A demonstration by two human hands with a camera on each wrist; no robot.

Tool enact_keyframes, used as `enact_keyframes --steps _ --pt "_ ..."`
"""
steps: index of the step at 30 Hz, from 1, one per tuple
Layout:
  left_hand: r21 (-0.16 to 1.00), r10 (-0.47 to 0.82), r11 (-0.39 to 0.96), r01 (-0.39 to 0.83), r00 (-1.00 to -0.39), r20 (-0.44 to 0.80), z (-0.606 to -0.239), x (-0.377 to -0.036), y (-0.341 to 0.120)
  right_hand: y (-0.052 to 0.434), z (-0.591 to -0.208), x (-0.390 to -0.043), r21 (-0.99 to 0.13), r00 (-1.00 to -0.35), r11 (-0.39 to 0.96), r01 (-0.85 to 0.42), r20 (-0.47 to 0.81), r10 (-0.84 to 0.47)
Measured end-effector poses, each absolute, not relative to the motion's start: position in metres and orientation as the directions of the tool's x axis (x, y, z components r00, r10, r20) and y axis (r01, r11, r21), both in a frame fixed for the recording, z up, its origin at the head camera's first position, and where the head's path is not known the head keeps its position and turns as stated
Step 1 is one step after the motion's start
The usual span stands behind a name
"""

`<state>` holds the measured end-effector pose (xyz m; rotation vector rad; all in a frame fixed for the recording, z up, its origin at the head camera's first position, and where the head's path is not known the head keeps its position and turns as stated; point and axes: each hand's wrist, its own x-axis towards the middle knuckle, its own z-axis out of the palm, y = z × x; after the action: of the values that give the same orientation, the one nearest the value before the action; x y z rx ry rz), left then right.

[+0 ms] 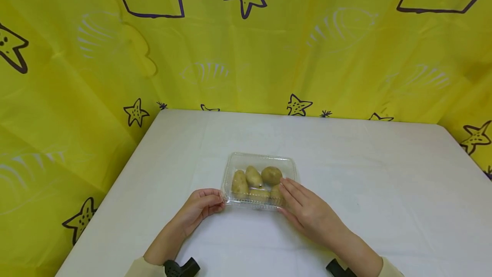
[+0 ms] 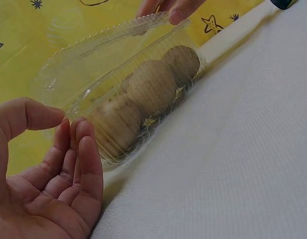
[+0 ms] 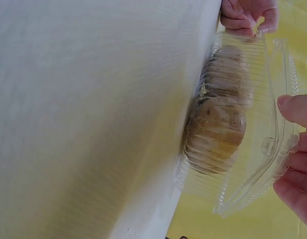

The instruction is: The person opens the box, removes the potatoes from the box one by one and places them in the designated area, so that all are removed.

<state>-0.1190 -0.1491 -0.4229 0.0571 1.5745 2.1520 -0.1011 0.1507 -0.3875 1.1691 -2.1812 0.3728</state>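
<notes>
Currently, a box (image 3: 260, 119) of potatoes (image 1: 253, 176) is pinched by the left hand (image 1: 200, 208), its lid (image 2: 103, 45) by the right hand (image 1: 307, 213).

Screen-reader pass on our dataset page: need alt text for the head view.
A clear plastic container of what look like potatoes sits on a white tabletop; a person's left hand pinches its near left corner and their right hand touches its right side. Behind is a yellow backdrop printed with starfish and fish outlines.

The container (image 1: 265, 156) looks glossy, ribbed plastic, the tablecloth (image 1: 384, 183) matt, fine-textured cloth.
</notes>
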Motion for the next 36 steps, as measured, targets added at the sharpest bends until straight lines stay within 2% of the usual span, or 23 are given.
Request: enact_keyframes --steps 10,19,25,31,36 --pt "0.911 0.390 -0.231 -0.343 -0.890 -0.236 -0.423 -0.119 -0.149 0.146 -0.385 -0.104 0.199 -0.266 0.548 -0.813 0.709 -0.653" --pt "0.916 0.375 -0.218 -0.338 -0.895 -0.241 -0.422 -0.118 -0.147 0.146 -0.385 -0.105 0.359 -0.199 0.567 -0.741 0.689 -0.697" --pt "0.915 0.352 -0.217 -0.341 -0.901 -0.253 -0.421 -0.118 -0.146 0.144 -0.378 -0.104 0.361 -0.159 0.562 -0.744 0.721 -0.674" --pt "0.908 0.341 -0.229 -0.352 -0.902 -0.263 -0.420 -0.119 -0.146 0.142 -0.369 -0.107 0.319 -0.143 0.568 -0.758 0.770 -0.622" --pt "0.903 0.323 -0.246 -0.353 -0.908 -0.267 -0.421 -0.119 -0.146 0.142 -0.367 -0.108 0.325 -0.128 0.560 -0.762 0.772 -0.623"
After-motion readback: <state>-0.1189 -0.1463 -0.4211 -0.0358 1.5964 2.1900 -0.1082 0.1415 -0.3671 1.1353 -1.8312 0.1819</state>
